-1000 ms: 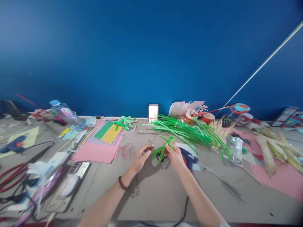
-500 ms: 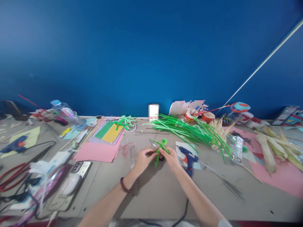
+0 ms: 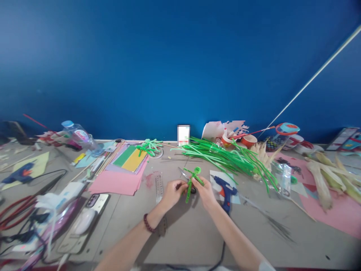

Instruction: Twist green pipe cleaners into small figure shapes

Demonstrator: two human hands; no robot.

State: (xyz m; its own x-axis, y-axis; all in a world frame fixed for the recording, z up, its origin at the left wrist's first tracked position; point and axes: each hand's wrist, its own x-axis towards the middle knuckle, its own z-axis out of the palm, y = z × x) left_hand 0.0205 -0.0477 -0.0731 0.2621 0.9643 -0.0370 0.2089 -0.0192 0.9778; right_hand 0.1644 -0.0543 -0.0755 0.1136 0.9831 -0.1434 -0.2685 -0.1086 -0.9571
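A small green pipe-cleaner figure [image 3: 196,171] with a looped top and several limbs is at the middle of the table. My right hand [image 3: 205,190] pinches it at its right side. Just left of its lower limb is my left hand [image 3: 173,194], fingers closed together; whether they grip a part of the figure is too small to tell. Scissors [image 3: 183,173] lie behind the hands, their blades showing and their handles mostly hidden. A clear ruler [image 3: 159,184] lies beside my left hand. On white paper to the right rests a blue glue gun [image 3: 226,190].
Green pipe cleaners [image 3: 225,154] are heaped at the back right, near paper cups [image 3: 248,140]. Pink sheets [image 3: 115,182] lie left, with a phone [image 3: 81,226] nearer the front. A bottle [image 3: 81,136] leans at the back left. Corn husks [image 3: 321,184] lie far right.
My left hand has shifted slightly left and down, from the figure's centre to beside its lower limb. More of the figure shows now. My right hand still holds it.
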